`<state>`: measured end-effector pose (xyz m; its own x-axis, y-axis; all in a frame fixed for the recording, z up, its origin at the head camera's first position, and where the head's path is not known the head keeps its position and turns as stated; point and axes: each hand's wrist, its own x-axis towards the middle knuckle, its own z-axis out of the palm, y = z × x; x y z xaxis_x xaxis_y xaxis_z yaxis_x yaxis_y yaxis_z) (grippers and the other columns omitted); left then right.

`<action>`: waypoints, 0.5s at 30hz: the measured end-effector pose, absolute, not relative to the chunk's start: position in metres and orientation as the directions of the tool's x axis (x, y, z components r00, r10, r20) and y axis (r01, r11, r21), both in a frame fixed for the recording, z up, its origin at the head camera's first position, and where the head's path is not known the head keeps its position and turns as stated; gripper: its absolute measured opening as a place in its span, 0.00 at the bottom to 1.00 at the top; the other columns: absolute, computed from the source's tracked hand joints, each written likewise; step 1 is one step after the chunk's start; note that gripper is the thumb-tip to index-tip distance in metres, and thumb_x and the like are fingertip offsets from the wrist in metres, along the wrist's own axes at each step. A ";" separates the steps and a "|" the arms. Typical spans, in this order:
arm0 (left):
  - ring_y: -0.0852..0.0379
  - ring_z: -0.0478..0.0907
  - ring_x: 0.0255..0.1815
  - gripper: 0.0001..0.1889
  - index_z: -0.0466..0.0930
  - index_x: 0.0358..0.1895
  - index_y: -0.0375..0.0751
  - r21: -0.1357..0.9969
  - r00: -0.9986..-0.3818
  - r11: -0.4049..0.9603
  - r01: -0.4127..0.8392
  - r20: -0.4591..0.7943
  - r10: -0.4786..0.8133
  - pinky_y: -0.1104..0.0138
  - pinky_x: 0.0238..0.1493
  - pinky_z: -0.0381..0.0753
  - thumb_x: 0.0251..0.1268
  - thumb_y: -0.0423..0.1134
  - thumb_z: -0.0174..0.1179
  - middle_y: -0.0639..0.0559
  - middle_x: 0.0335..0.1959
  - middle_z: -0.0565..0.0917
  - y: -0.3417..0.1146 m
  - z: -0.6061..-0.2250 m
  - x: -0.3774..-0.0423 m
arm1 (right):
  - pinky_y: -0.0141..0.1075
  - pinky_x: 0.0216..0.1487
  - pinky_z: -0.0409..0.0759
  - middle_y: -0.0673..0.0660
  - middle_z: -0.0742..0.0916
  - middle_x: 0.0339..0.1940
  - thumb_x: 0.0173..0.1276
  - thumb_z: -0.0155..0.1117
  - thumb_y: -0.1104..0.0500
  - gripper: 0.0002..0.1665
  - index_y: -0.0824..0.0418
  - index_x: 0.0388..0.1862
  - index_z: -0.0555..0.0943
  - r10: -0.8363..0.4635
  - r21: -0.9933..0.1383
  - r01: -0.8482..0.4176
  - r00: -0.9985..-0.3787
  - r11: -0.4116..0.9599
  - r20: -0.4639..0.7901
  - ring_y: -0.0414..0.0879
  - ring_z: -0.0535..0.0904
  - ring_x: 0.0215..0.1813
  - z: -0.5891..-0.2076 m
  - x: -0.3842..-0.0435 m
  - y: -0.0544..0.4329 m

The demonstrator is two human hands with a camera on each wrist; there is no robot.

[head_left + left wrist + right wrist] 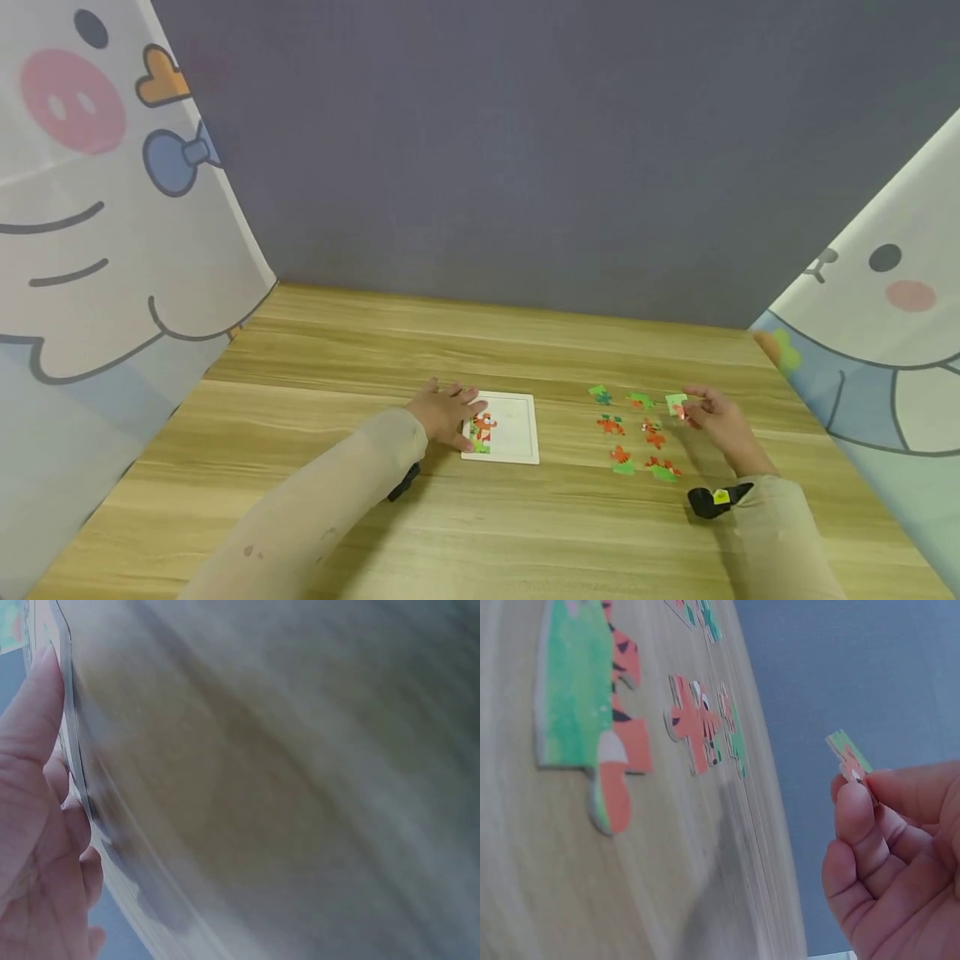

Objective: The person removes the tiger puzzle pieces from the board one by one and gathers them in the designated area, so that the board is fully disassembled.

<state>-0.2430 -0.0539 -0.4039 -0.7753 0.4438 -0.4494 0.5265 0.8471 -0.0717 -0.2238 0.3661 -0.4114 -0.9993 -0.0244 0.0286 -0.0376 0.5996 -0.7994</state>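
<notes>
A white puzzle tray [513,429] lies on the table, with joined pieces [482,427] showing an orange animal along its left side. My left hand [446,414] rests at the tray's left edge, fingers spread. In the left wrist view the thumb [34,712] touches the tray's rim. Off to the right, my right hand [722,423] holds a puzzle piece [675,402] above the table. The right wrist view shows this green and orange piece [846,752] pinched between thumb and fingertips.
Several loose puzzle pieces lie between the tray and my right hand, among them a green-edged one [663,470] and an orange one [611,426]. Beyond the wooden table [360,525] stands a grey wall [510,167]. Cartoon-printed curtains [127,250] flank both sides.
</notes>
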 end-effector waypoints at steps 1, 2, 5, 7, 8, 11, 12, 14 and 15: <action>0.55 0.43 0.77 0.44 0.47 0.77 0.62 -0.071 -0.777 0.849 0.524 -0.449 0.442 0.50 0.73 0.40 0.59 0.67 0.52 0.61 0.78 0.46 -0.054 -0.404 -0.243 | 0.31 0.36 0.80 0.66 0.84 0.41 0.74 0.47 0.69 0.24 0.84 0.63 0.61 -0.022 -0.802 -0.036 -0.999 0.597 0.029 0.34 0.79 0.32 -0.412 -0.224 0.367; 0.55 0.43 0.77 0.44 0.47 0.77 0.62 -0.070 -0.778 0.850 0.521 -0.448 0.440 0.50 0.73 0.40 0.59 0.67 0.52 0.61 0.78 0.46 -0.054 -0.404 -0.243 | 0.30 0.36 0.80 0.66 0.84 0.41 0.74 0.47 0.69 0.24 0.83 0.63 0.61 -0.018 -0.803 -0.032 -1.000 0.595 0.026 0.33 0.79 0.32 -0.413 -0.225 0.367; 0.55 0.44 0.77 0.44 0.47 0.77 0.63 -0.072 -0.781 0.852 0.519 -0.446 0.438 0.50 0.73 0.40 0.58 0.67 0.52 0.61 0.78 0.46 -0.054 -0.404 -0.242 | 0.29 0.37 0.80 0.63 0.85 0.41 0.74 0.47 0.68 0.24 0.83 0.64 0.61 0.006 -0.812 -0.013 -1.000 0.584 0.020 0.31 0.78 0.32 -0.414 -0.226 0.368; 0.55 0.44 0.77 0.44 0.48 0.77 0.63 -0.075 -0.780 0.849 0.523 -0.442 0.442 0.50 0.73 0.40 0.59 0.67 0.52 0.61 0.78 0.46 -0.054 -0.405 -0.241 | 0.29 0.37 0.80 0.60 0.85 0.40 0.74 0.47 0.69 0.24 0.84 0.64 0.61 0.024 -0.818 -0.002 -0.999 0.575 0.020 0.31 0.78 0.32 -0.414 -0.227 0.369; 0.55 0.44 0.77 0.44 0.48 0.77 0.63 -0.078 -0.780 0.847 0.526 -0.440 0.444 0.50 0.73 0.41 0.58 0.68 0.52 0.61 0.78 0.47 -0.054 -0.405 -0.241 | 0.29 0.36 0.80 0.58 0.85 0.39 0.74 0.47 0.69 0.24 0.83 0.63 0.62 0.032 -0.816 0.003 -0.999 0.577 0.019 0.31 0.78 0.32 -0.414 -0.227 0.369; 0.55 0.45 0.77 0.43 0.48 0.77 0.63 -0.082 -0.781 0.844 0.530 -0.435 0.448 0.50 0.73 0.41 0.58 0.68 0.52 0.62 0.77 0.47 -0.054 -0.405 -0.241 | 0.31 0.34 0.79 0.54 0.85 0.38 0.74 0.47 0.67 0.25 0.82 0.64 0.63 0.046 -0.806 0.012 -0.999 0.592 0.019 0.34 0.79 0.31 -0.414 -0.228 0.370; 0.55 0.45 0.77 0.43 0.48 0.77 0.63 -0.083 -0.782 0.844 0.529 -0.434 0.447 0.50 0.73 0.41 0.58 0.68 0.52 0.62 0.77 0.47 -0.054 -0.405 -0.241 | 0.32 0.33 0.79 0.52 0.85 0.37 0.74 0.47 0.67 0.25 0.82 0.64 0.63 0.048 -0.805 0.016 -0.999 0.593 0.016 0.34 0.79 0.31 -0.414 -0.228 0.370; 0.56 0.45 0.77 0.43 0.48 0.77 0.63 -0.082 -0.783 0.846 0.527 -0.433 0.446 0.50 0.73 0.41 0.58 0.67 0.52 0.62 0.77 0.47 -0.054 -0.404 -0.241 | 0.33 0.31 0.78 0.46 0.84 0.36 0.74 0.47 0.66 0.25 0.81 0.65 0.63 0.051 -0.804 0.023 -0.999 0.594 0.009 0.36 0.80 0.30 -0.414 -0.228 0.371; 0.55 0.45 0.77 0.43 0.48 0.77 0.63 -0.080 -0.784 0.847 0.525 -0.433 0.445 0.50 0.73 0.41 0.58 0.67 0.52 0.62 0.77 0.47 -0.054 -0.404 -0.241 | 0.33 0.31 0.78 0.44 0.84 0.35 0.75 0.47 0.65 0.26 0.81 0.65 0.63 0.053 -0.812 0.027 -0.999 0.582 0.005 0.37 0.80 0.29 -0.414 -0.229 0.372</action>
<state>-0.2406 -0.0542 -0.4041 -0.7839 0.4453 -0.4327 0.5254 0.8470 -0.0802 -0.2290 0.3719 -0.4141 -0.9986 0.0526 0.0046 0.0269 0.5824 -0.8125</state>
